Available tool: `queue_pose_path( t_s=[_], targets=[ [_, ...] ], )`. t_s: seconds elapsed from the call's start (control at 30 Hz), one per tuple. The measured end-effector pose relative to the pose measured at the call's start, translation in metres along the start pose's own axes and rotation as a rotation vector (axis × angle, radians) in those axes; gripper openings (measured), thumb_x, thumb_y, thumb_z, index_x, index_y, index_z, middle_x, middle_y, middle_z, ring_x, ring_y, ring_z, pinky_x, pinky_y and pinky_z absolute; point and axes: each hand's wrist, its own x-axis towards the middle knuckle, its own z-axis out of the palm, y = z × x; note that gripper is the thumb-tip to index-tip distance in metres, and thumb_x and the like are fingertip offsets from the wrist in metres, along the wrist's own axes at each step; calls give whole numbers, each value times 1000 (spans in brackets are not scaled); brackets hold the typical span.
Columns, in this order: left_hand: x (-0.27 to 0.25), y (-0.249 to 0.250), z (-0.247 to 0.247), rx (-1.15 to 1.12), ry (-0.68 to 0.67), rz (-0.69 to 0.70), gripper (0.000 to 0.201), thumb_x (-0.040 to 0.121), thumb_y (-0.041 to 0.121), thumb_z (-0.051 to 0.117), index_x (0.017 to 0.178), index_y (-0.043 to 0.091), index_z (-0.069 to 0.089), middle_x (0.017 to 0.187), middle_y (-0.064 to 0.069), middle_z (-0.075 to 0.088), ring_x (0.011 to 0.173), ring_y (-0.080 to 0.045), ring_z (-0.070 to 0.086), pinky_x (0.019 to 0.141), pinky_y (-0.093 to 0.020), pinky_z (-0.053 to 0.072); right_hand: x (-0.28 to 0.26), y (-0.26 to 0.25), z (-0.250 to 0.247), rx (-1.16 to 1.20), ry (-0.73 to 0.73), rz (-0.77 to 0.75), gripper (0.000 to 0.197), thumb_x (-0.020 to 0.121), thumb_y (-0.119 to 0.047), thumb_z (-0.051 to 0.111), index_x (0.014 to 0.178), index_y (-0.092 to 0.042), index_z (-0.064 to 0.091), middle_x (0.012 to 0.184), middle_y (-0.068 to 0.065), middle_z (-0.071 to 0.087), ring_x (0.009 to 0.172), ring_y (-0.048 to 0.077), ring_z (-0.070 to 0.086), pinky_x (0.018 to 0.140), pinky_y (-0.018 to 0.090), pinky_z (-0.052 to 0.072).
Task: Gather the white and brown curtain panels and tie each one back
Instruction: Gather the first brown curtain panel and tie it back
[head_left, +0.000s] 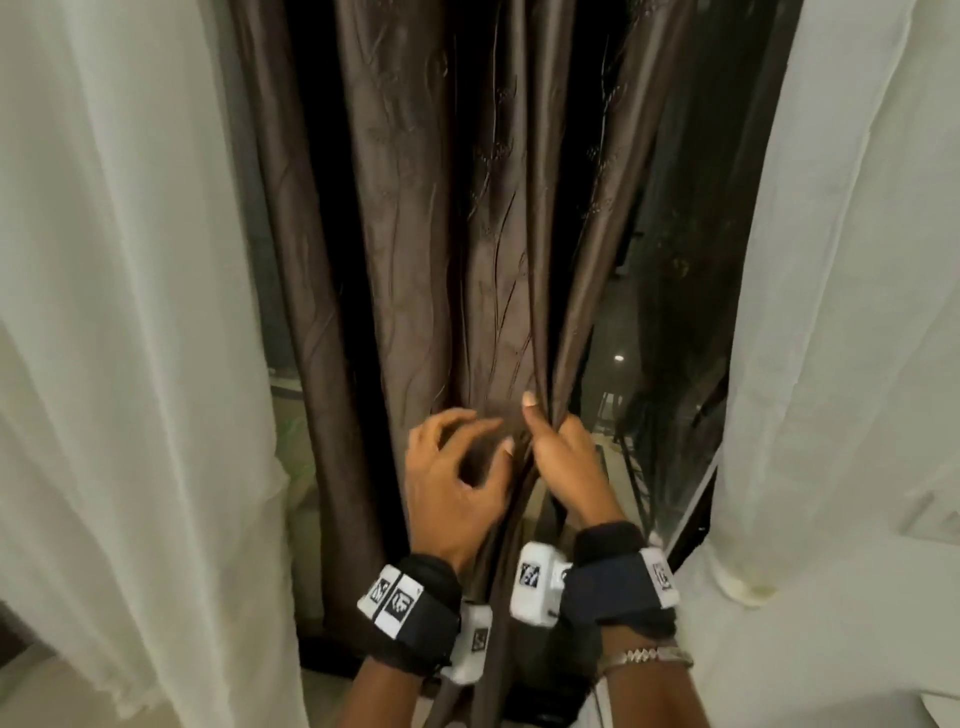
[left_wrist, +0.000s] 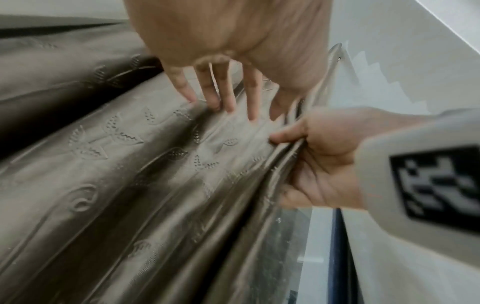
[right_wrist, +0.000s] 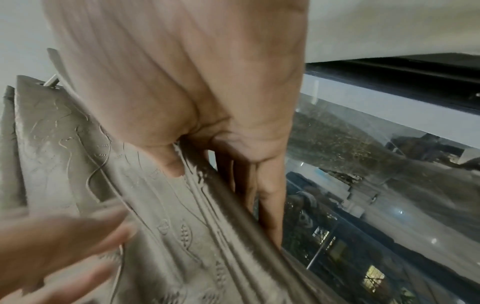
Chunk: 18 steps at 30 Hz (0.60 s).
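Two hands are working at the lower middle of the frame. The right hand (head_left: 563, 457) is pinching bunched folds of the brown curtain panel (head_left: 410, 234) in a tight grip, while the left hand (head_left: 457, 478), grip wide, is pressing fingertips onto the cloth. The gathering step seems underway; next, more pleats need drawing in. White curtain panels (head_left: 119, 260) are hanging at both edges.

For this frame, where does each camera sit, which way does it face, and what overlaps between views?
Head: worn above, looking forward and down at the brown curtain between white curtains; left hand, right hand and both forearms show.
Left wrist: looks along the left hand's fingers resting on the curtain; the right hand grips gathered folds.
Right wrist: looks along the right hand toward the window glass.
Shared: all three show both hands on the brown curtain.
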Motion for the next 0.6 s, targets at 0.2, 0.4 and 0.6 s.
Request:
queue_pose_path(
  t_s=[0.2,0.4,0.6],
  targets=[
    [41,-50,-21,4,155,-340,63,89,34,85,143,18,57,132,-8,63,121,-25,61,108,-41,52,6,8,-12,41,56,111,91,87,-86,46,145,-18,57,143,4,59,133,27,57,118,47,40],
    [26,-43,-12,-101,-9,-251,14,98,27,67,110,24,72,96,4,76,82,-15,73,80,-47,63,-15,2,-2,100,94,57,63,106,-61,45,154,-19,51,151,8,55,138,28,52,114,39,36],
    [-15,-8,-4,-107,-237,24,28,94,12,67,120,22,68,112,-1,73,99,-15,71,86,-41,60,-29,-2,28,49,-22,-77,58,84,-61,81,126,-23,71,106,-13,76,105,4,73,90,18,53]
  ],
)
